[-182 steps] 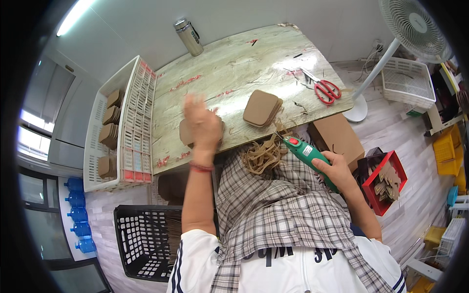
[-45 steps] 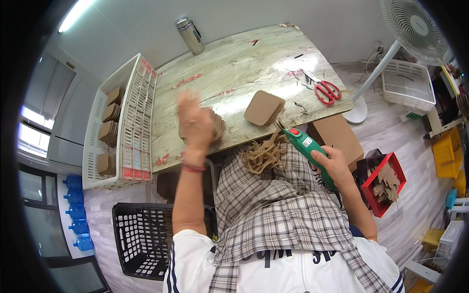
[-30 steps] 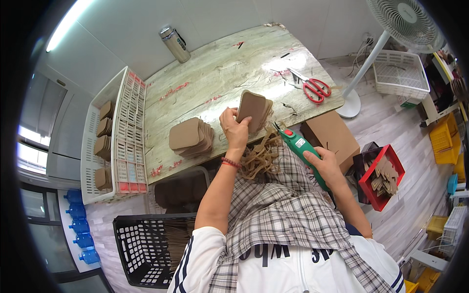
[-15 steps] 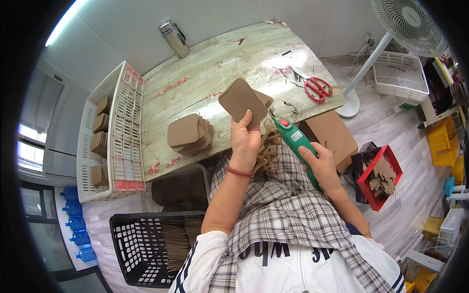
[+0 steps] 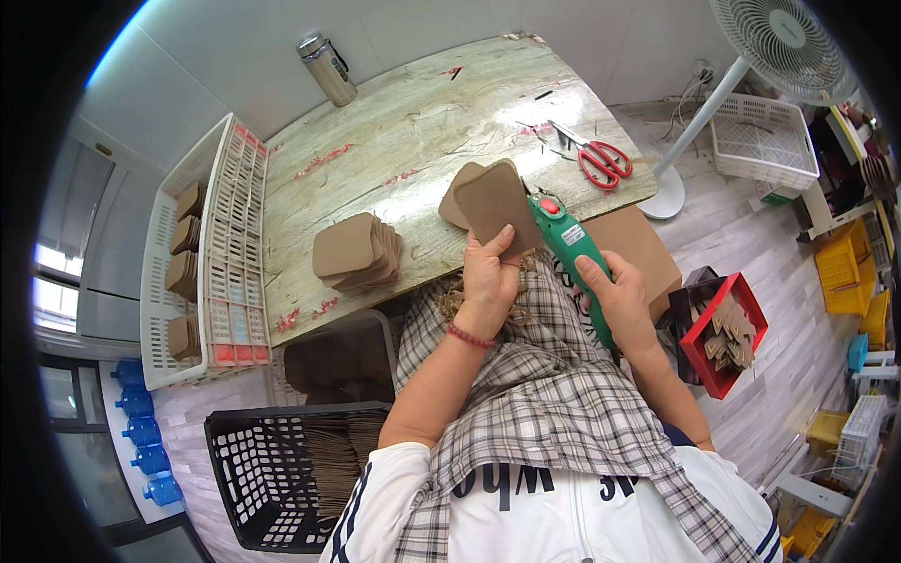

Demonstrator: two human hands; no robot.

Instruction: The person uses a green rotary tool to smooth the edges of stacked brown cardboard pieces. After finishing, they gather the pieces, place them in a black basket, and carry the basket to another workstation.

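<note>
My left hand, with a red bead bracelet at the wrist, grips a flat brown rounded-corner panel, thumb on its top face. A second brown piece shows behind its left side; whether I hold that one too is unclear. In my right hand is a green electric cutter with a red button. Its dark tip stands at the panel's right edge, and the blade is mostly hidden. Left of my left hand, a stack of similar brown panels sits on the table.
Red-handled scissors and dark scraps lie at the table's right. A steel flask stands at the back. White crates with brown stacks flank the left. Below are a black crate and a red-rimmed box. A fan stands right.
My left hand and the panel have shifted right and turned, bringing the panel's right edge along the cutter's tip. More of the piece behind now shows on the left. The right hand stays nearly in place.
</note>
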